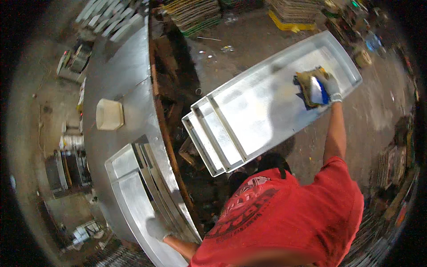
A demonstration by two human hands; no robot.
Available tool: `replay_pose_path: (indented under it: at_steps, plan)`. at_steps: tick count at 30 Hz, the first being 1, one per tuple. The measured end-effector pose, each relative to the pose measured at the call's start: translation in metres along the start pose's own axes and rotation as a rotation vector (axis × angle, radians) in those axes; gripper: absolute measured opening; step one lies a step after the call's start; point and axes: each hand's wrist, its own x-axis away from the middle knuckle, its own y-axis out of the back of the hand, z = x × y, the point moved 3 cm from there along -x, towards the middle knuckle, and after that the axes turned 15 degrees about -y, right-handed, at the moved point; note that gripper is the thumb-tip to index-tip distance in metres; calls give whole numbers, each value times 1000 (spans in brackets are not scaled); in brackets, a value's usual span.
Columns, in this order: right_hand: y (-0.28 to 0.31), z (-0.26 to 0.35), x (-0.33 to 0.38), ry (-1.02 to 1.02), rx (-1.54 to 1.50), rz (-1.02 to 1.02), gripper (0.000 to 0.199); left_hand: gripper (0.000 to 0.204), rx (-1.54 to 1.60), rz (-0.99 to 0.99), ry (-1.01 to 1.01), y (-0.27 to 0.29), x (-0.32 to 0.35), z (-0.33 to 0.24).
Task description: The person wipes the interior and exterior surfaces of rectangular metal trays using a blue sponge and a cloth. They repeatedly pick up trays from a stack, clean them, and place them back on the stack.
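My right hand [331, 89], in a pale work glove, is closed on a crumpled rag [310, 83] with brown, white and blue parts. The rag lies against the inside of a long, shallow metal tray [262, 111], towards its far right end. Another metal tray [203, 144] sits under it, its end showing at the lower left. My left hand [156, 228], gloved too, rests on a second long metal tray [126, 167] on the workbench. Its fingers are too blurred to tell whether they grip the tray.
The metal-topped workbench [129, 75] runs along my left. On it stand a cream plastic container [109, 114] and several metal pieces [109, 18] at the far end. Stacked mats or crates [193, 15] stand on the floor beyond, with a yellow-based stack [293, 18] beside them.
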Motion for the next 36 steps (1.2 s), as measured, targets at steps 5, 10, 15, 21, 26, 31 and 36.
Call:
replay_pose_path:
  at_steps: [5, 10, 15, 21, 26, 31, 36]
  plan:
    - [-85, -54, -55, 35, 444, -3, 63, 34, 1266, -276, -155, 50, -90, -130]
    - [-141, 92, 114, 32, -598, 751, 36, 30, 1669, 171, -415, 74, -129, -264]
    - [-174, 297, 349, 395, -320, 954, 31, 41, 2579, 627, -80, 85, -154, -327]
    - [-186, 355, 350, 180, -631, 967, 43, 18, 2328, -327, -567, 85, -316, -238]
    - [-173, 235, 278, -291, -959, 944, 39, 30, 2317, -421, -122, 54, -496, -65]
    - [-161, 96, 269, -425, -861, 621, 47, 39, 930, -206, -172, 25, -618, -1]
    - [-129, 63, 280, -676, -1062, 507, 41, 28, 214, -88, -445, -57, -704, -47]
